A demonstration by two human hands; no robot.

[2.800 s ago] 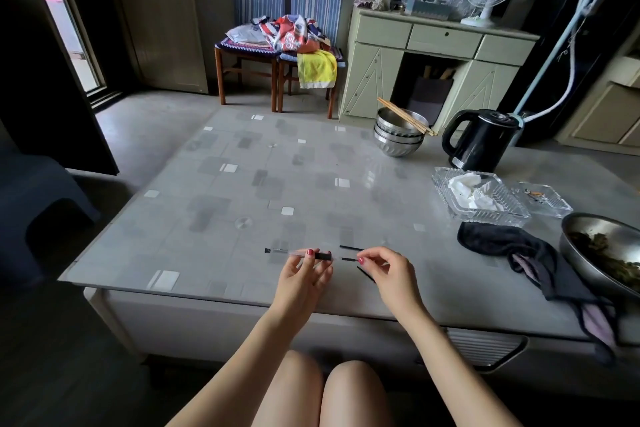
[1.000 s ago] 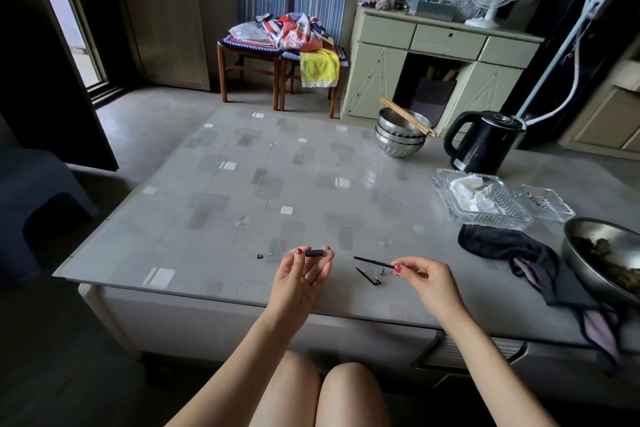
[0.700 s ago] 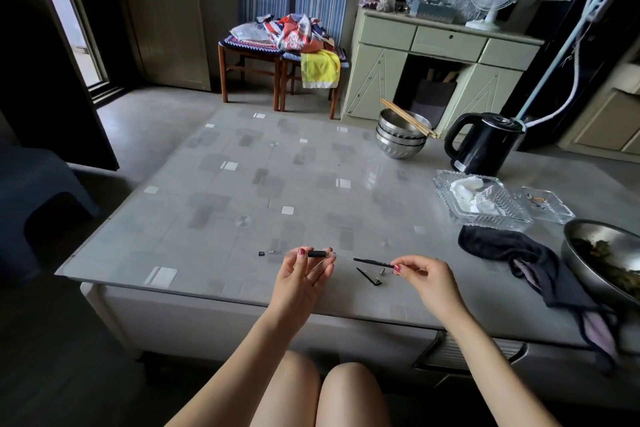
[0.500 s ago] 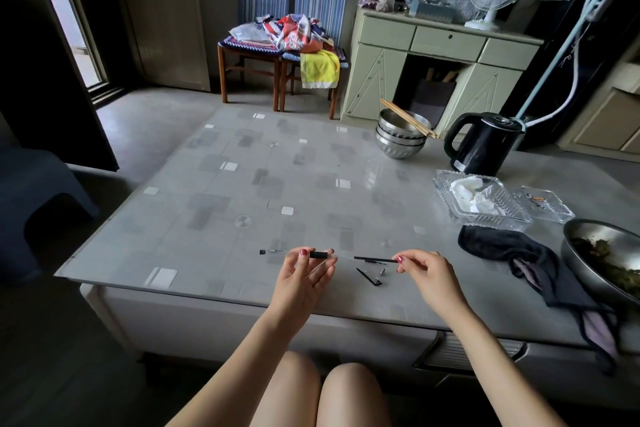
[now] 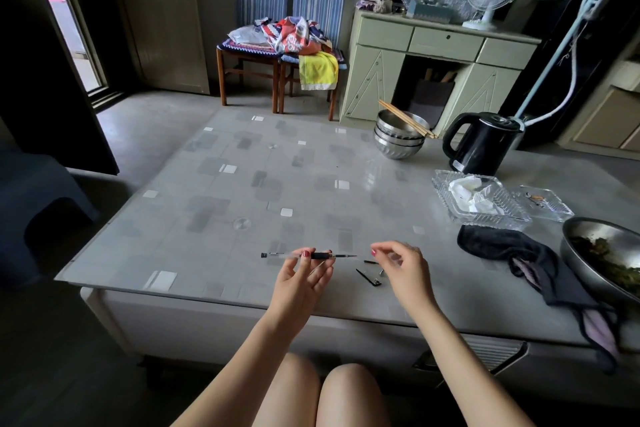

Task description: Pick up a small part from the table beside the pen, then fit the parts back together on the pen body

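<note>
refill [image 5: 347,256] is inside the pen [image 5: 320,255] now and the right hand [image 5: 403,270] has let go, loosely curled, empty. left hand [image 5: 304,282] pinches the pen level over the near table [image 5: 242,191] edge. small black bits [image 5: 367,277] lie between the hands, kettle [image 5: 485,146] far right.

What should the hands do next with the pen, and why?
Probably the right hand should reach down for one of the small parts lying on the table just beside it. The left hand holds the pen level with its thin point bare, and the right hand seems to hold nothing, so a loose part likely goes on next.
</note>
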